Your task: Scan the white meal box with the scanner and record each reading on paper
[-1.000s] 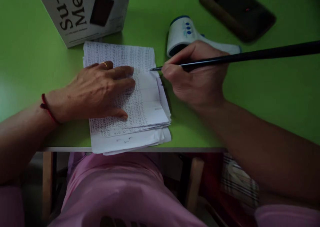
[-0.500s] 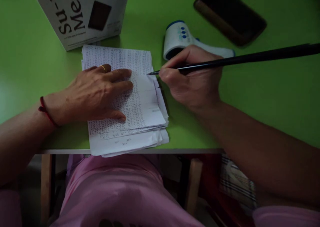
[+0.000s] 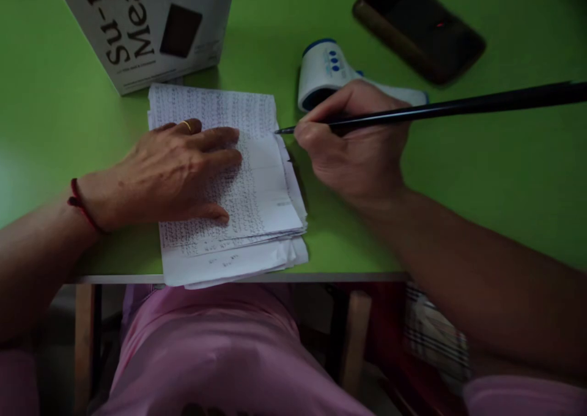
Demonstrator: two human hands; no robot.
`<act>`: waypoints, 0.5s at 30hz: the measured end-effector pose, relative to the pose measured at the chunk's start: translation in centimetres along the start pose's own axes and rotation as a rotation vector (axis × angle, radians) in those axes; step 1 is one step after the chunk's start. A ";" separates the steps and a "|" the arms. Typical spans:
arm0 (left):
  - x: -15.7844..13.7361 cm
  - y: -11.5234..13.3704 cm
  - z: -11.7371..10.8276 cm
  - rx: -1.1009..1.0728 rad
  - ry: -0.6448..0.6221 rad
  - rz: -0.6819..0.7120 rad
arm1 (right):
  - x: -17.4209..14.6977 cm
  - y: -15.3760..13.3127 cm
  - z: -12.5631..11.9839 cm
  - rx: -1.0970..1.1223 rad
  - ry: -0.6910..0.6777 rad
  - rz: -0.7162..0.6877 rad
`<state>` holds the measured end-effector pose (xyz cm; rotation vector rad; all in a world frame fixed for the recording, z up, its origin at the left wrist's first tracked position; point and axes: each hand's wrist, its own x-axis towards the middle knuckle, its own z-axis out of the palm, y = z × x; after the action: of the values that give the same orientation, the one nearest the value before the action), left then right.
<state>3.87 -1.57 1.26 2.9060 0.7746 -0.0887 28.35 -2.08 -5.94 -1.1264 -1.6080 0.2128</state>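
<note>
A stack of loose paper sheets (image 3: pixel 268 189), closely covered in handwriting, lies at the table's front edge and juts slightly over it. My left hand (image 3: pixel 172 171) rests flat on the sheets with its fingers stretched out, a ring on one finger. In my right hand (image 3: pixel 360 141) is a long black pen (image 3: pixel 440 109), pinched between thumb and fingers. Its tip points left at the upper right edge of the paper; whether it touches, I cannot tell. Right behind this hand lies a white and blue infrared thermometer (image 3: pixel 321 67), its handle partly hidden by the hand.
A white printed box (image 3: pixel 151 30) stands behind the paper on the green table (image 3: pixel 504 177). At the back right lies a dark phone (image 3: pixel 419 27) in a brown case. Below the table edge are wooden legs (image 3: pixel 355 342) and a checked cloth (image 3: pixel 435 336).
The pen tip has shifted slightly right, towards the paper's edge. My left hand stays where it was on the sheets. A small red glint now shows on the phone screen.
</note>
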 end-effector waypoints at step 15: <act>0.0 0.0 0.0 0.017 0.007 0.008 | -0.1 -0.4 0.0 -0.018 0.007 0.004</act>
<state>3.82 -1.58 1.25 2.9268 0.7675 -0.0857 28.15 -2.37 -5.70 -1.1426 -1.6042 0.1969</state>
